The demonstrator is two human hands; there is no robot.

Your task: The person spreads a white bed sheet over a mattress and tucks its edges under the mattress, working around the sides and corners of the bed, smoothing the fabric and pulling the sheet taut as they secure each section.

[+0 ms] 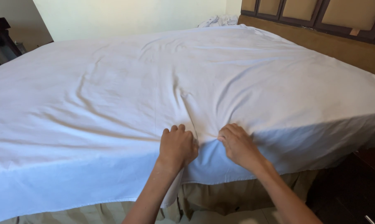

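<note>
Both hands, left and right, clench white sheet near wooden headboard.

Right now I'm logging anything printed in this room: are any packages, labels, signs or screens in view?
None show. In view are only a white sheet gripped at its near edge by the left hand and right hand, a brown padded headboard at upper right, and crumpled white linen beyond the bed.

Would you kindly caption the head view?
Left hand and right hand grip a white bedsheet at the mattress edge.
</note>
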